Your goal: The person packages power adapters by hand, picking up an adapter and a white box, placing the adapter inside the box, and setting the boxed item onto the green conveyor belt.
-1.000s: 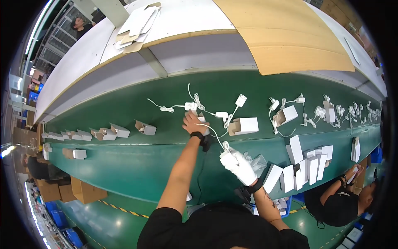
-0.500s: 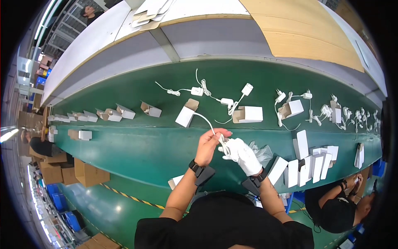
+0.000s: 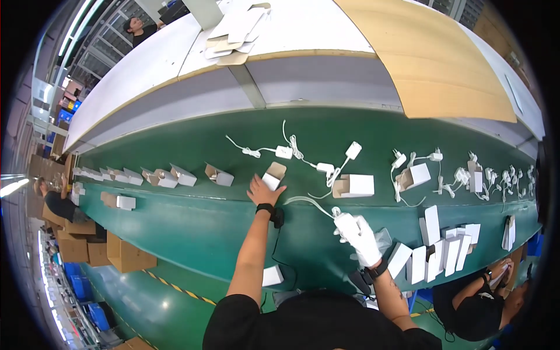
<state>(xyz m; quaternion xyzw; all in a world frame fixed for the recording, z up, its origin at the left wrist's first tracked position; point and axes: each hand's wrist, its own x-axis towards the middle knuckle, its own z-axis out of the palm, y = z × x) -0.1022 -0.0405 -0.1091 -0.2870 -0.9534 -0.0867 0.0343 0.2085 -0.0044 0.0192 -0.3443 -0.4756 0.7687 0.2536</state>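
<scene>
My bare left hand (image 3: 263,191) grips a small white box (image 3: 270,180) at the middle of the green bench, fingers on one side and thumb on the other. The box's brown inner flap stands raised at its far end. In my right hand (image 3: 360,238), which wears a white glove, is a white power adapter (image 3: 344,220); its loose cable (image 3: 309,202) trails left toward the box. Just right of the box lie white adapters with cables (image 3: 284,152) and an open white box (image 3: 357,185). Crumpled clear plastic (image 3: 382,240) shows beside the gloved hand.
White boxes (image 3: 434,256) stand clustered at the near right. More open boxes (image 3: 219,175) line the bench leftward, and adapters (image 3: 462,175) lie at the right. A raised shelf (image 3: 315,64) runs behind. Co-workers sit at the right (image 3: 466,303) and far left (image 3: 58,204).
My left hand has left the cable and moved left and away from me onto the white box. My right hand has shifted slightly right with the adapter, and the cable end is out of the box.
</scene>
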